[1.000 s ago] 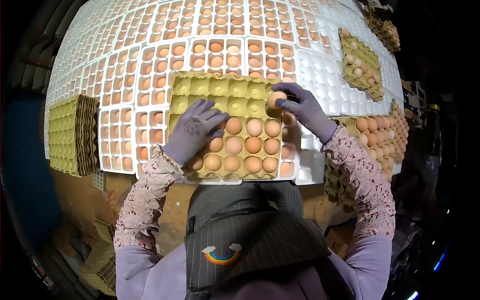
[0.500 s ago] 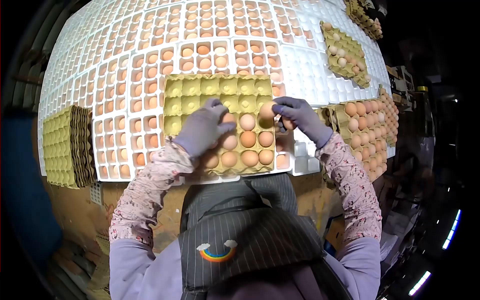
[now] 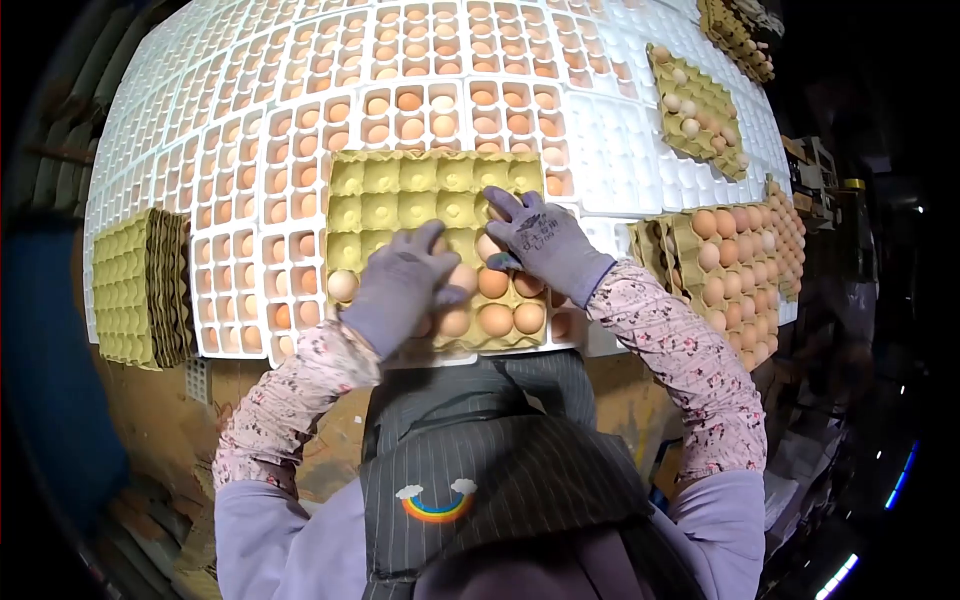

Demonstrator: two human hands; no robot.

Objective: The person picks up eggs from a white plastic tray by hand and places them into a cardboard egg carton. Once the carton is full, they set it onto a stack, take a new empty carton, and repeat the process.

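Note:
A yellow-green pulp tray (image 3: 435, 175) lies in front of me, its far rows empty and its near rows partly filled with brown eggs (image 3: 495, 319). My left hand (image 3: 402, 285), in a grey glove, is over the tray's left-middle cells with its fingers curled down beside eggs; what they grip is hidden. My right hand (image 3: 545, 245), also gloved, reaches over the tray's right side, fingers bent around an egg (image 3: 487, 247) that is mostly covered. A pale egg (image 3: 342, 286) sits in the tray's left edge column.
White trays (image 3: 230, 340) of eggs cover the table. Empty white trays (image 3: 610, 150) lie at the right. A stack of empty pulp trays (image 3: 125, 290) stands at left, pulp trays full of eggs (image 3: 735, 280) at right, and a partly filled one (image 3: 697, 110) farther back.
My right hand has moved left from the tray's right edge to over its cells. My left hand has shifted slightly down. The pale egg at the tray's left edge now shows.

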